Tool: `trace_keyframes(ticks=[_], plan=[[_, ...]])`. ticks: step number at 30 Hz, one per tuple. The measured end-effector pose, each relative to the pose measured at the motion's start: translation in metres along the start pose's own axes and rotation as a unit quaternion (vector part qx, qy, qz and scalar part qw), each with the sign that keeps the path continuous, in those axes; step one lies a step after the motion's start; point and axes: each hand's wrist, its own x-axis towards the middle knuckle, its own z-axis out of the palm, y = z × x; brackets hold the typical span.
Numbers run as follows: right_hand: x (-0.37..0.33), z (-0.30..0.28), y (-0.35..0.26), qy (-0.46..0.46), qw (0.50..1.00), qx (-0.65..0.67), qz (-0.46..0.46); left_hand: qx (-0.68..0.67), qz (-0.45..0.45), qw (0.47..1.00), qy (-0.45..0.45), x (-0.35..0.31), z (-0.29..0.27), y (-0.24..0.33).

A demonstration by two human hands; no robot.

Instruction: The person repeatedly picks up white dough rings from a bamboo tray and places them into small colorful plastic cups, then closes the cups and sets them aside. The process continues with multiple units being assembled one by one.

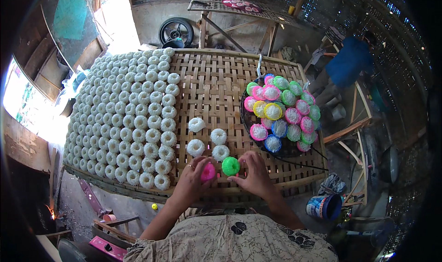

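Note:
My left hand (197, 175) has its fingers curled round a pink plastic ring mould (208, 172) just above the woven bamboo rack (207, 78). Close beside it, my right hand (256, 175) holds a green ring mould (230, 166) at its edge between thumb and fingers, its rounded, fluted side up. Just beyond the moulds lie several loose white rings of shredded or noodle-like strands (220, 152). Neat rows of the same white rings (133, 110) cover the left half of the rack. What is under the moulds is hidden.
At the rack's right sits a dark round tray (245, 119) heaped with coloured moulds filled with white strands (293, 115). Thin dark rods stick out from it. A blue bucket (323, 207) stands at the lower right. A person in blue (350, 62) is beyond the rack, near a wooden frame.

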Motion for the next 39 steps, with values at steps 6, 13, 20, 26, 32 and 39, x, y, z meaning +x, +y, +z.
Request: trace_keyframes(ticks=[6, 13, 20, 26, 32, 39], plan=[[0.0, 0.016, 0.001, -0.012, 0.998, 0.059, 0.019, -0.147, -0.008, 0.985, 0.091, 0.005, -0.013, -0.001], [-0.008, -0.006, 0.017, 0.103, 0.757, 0.617, 0.189, -0.436, -0.052, 0.888, 0.134, 0.009, -0.018, -0.012], [-0.02, 0.001, 0.008, -0.027, 0.35, 0.909, 0.224, -0.117, 0.184, 0.976, -0.011, 0.044, -0.004, 0.064], [-0.085, -0.037, 0.058, 0.065, 0.235, 0.968, 0.067, -0.241, 0.166, 0.954, 0.062, 0.074, -0.007, 0.06], [-0.254, -0.058, 0.123, 0.556, 0.228, 0.785, 0.151, -0.184, 0.107, 0.972, 0.101, 0.075, -0.002, 0.029], [-0.477, 0.072, 0.164, 0.784, 0.097, 0.573, 0.218, -0.204, 0.103, 0.973, 0.03, 0.102, 0.022, 0.027]])
